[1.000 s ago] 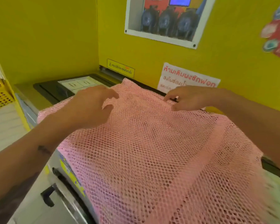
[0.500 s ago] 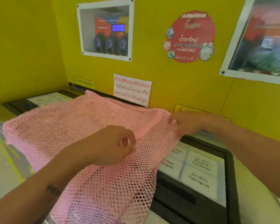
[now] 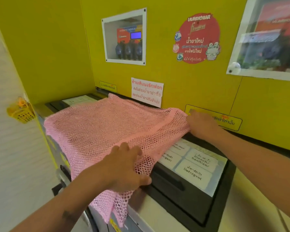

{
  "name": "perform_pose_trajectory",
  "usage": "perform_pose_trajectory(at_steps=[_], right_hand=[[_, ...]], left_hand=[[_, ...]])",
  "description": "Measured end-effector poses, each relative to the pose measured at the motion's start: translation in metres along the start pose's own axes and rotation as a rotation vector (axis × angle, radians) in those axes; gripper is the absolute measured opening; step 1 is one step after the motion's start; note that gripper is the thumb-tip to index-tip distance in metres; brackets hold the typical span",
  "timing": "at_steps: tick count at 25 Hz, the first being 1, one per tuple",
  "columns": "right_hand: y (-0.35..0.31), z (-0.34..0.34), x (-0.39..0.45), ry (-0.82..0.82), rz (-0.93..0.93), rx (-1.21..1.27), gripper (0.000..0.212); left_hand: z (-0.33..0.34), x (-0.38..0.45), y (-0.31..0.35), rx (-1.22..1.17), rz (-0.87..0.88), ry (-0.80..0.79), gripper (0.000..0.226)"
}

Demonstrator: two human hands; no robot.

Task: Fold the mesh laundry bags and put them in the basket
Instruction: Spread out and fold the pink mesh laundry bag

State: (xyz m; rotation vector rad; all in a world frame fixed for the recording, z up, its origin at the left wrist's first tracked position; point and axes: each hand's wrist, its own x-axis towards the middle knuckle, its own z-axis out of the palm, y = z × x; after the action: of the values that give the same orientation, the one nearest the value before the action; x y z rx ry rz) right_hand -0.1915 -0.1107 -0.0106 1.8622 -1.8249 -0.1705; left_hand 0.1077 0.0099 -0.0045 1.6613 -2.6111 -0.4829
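Observation:
A pink mesh laundry bag (image 3: pixel 97 129) lies spread over the top of a washing machine (image 3: pixel 157 213), with one edge hanging down the front. My left hand (image 3: pixel 126 168) presses on the bag's near right edge, fingers curled over the mesh and thumb under it. At the far right corner my right hand (image 3: pixel 201 124) pins the mesh against the machine top. A small yellow basket (image 3: pixel 21 112) hangs on the left wall.
The black detergent drawer lid (image 3: pixel 191 168) with white labels sits just right of the bag. A yellow wall (image 3: pixel 191 89) with signs and posters rises directly behind. A white wall closes the left side.
The bag has been drawn to the left and laid flatter on the machine top. My left hand has come down onto its near edge; my right hand stays at the far corner.

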Motion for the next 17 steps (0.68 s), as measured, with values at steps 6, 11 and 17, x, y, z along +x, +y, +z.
perform_pose_trajectory(at_steps=[6,11,17], right_hand=[[0.012,0.01,-0.003,-0.076,-0.064,0.121,0.013],[0.011,-0.005,-0.001,-0.255,-0.134,0.263,0.021],[0.0,-0.009,-0.006,-0.284,-0.138,0.527,0.05]], left_hand=[[-0.003,-0.015,-0.019,0.094,-0.113,-0.001,0.078],[-0.01,-0.031,-0.03,0.099,-0.099,0.025,0.059],[0.008,-0.021,-0.006,0.079,-0.032,0.163,0.041]])
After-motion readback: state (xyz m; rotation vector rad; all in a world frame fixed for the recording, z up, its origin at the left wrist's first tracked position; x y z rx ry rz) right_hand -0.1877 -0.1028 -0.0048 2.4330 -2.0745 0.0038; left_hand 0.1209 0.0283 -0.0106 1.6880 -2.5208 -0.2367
